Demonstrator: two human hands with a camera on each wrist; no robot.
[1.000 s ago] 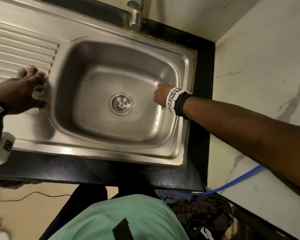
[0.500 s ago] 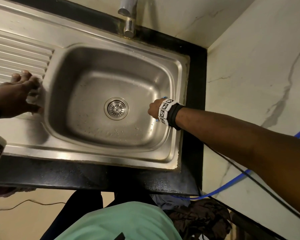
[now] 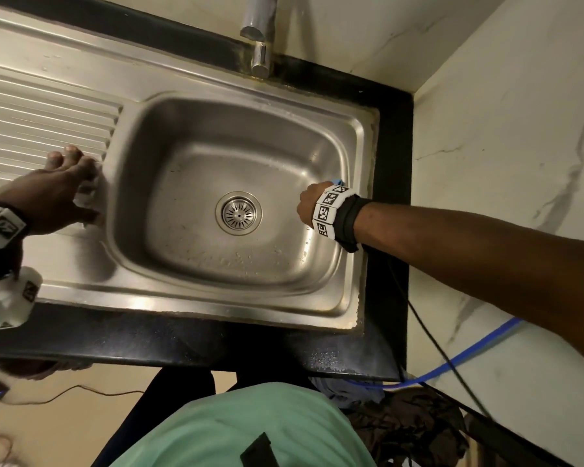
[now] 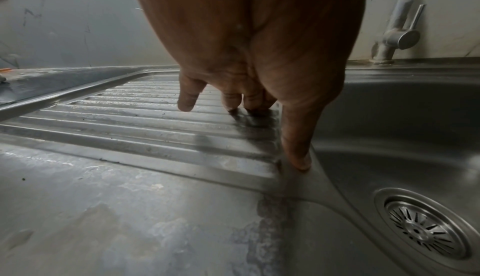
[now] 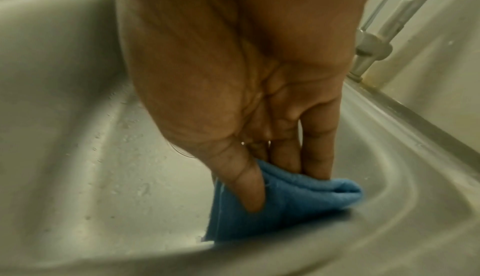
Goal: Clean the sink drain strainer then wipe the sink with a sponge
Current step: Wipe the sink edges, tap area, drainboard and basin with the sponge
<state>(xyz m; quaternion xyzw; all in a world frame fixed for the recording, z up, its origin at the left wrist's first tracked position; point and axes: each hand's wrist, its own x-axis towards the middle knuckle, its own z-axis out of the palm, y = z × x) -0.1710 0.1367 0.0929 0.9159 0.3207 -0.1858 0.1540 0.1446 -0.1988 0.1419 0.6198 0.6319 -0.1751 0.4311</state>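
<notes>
**Blue cloth pressed to the right wall of the basin**

The right hand (image 5: 246, 95) reaches down inside the steel sink (image 3: 196, 308), thumb and fingers (image 5: 319, 147) pinching a folded blue cloth (image 5: 285, 202) and holding it against the basin's right wall, just below the rim. From the head view only a sliver of the blue cloth (image 3: 338, 181) shows past the right hand (image 3: 309, 205), above the marker band on the wrist.

The left hand (image 3: 53, 193) rests flat on the sink's top deck, fingers straight and spread, grasping nothing. The left wrist view shows its fingertips (image 4: 231, 104) touching the ribbed drainboard (image 4: 130, 116) and the thumb lying along the basin's left edge.

The drain strainer (image 3: 238, 213) sits in its seat at the middle of the basin floor, well apart from both hands; water droplets speckle the floor around it. The tap (image 3: 260, 35) stands at the back rim, against the marbled wall (image 3: 506, 146). A black countertop (image 3: 393, 197) frames the sink.
</notes>
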